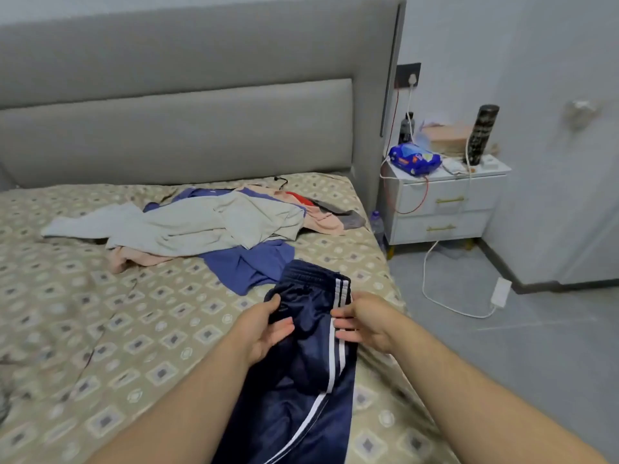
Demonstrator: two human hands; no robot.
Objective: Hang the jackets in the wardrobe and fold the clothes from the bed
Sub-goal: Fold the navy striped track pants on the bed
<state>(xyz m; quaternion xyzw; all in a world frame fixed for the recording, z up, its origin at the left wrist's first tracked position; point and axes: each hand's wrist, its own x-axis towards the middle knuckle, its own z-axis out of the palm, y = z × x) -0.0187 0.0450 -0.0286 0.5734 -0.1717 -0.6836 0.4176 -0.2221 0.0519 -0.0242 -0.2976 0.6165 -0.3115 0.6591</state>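
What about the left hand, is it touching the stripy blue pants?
Touching. The head view shows the left hand pinching the stripy blue pants near the waistband, thumb above, fingers under.

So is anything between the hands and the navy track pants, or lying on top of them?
Nothing visible. The left hand and right hand hold the pants near the waistband; the clothes pile lies beyond it, not on them.
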